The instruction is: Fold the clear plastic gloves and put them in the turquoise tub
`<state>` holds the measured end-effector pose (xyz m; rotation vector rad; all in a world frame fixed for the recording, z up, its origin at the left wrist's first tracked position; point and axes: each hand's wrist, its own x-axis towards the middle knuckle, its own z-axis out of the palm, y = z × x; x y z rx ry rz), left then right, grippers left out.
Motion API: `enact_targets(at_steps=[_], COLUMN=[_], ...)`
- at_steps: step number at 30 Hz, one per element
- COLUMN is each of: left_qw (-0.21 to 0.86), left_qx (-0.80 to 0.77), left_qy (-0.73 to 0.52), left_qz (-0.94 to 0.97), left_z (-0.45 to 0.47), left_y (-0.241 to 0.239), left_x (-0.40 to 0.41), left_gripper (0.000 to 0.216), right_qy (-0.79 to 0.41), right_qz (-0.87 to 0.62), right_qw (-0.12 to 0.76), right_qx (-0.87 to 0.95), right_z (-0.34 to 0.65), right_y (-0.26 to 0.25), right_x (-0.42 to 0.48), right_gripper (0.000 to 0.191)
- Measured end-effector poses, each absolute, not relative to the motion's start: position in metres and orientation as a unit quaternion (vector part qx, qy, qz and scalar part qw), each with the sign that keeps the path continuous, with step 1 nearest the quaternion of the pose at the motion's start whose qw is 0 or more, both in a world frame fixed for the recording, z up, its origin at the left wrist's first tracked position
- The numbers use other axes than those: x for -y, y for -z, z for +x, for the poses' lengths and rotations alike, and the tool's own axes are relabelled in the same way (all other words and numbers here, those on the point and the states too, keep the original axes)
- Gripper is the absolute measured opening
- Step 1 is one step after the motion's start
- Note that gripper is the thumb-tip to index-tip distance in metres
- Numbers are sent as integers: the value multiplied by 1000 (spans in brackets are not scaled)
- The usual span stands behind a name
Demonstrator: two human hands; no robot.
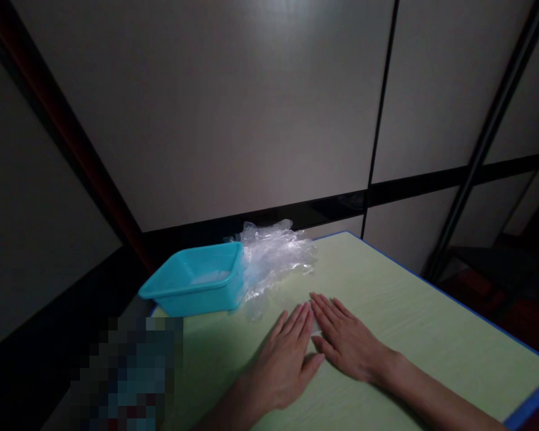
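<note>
My left hand (285, 353) lies flat on the light green table (413, 305), fingers stretched out and thumb apart. Close beside it, my right hand (348, 341) also rests flat, its fingertips almost meeting those of the left. A small bit of clear plastic (315, 327) shows between the two hands; most of it is hidden under them, and its kind cannot be made out. Beyond the hands is a loose pile of clear plastic, which looks like disposable gloves (276, 254), with thin parts spreading toward my fingertips.
A turquoise plastic basin (197, 302) stands at the table's far left, touching the plastic pile, with something whitish inside. Behind the table rise pale cabinet doors (251, 120) with a black band. The table has a blue edge (476, 320). A pixelated patch covers the lower left.
</note>
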<state>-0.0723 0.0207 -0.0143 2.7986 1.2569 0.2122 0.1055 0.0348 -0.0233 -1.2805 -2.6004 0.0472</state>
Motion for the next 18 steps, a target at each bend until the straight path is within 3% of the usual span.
enact_targets(at_steps=[18], left_qw=[40], left_qx=[-405], left_qy=[-71], left_qz=[911], left_z=[-78], left_y=[11], left_x=[-27], left_gripper=[57], right_qy=[-23], right_qz=[-454], right_qw=[119], right_qx=[883], right_z=[104], right_y=[19], right_x=[-33], right_gripper=[61])
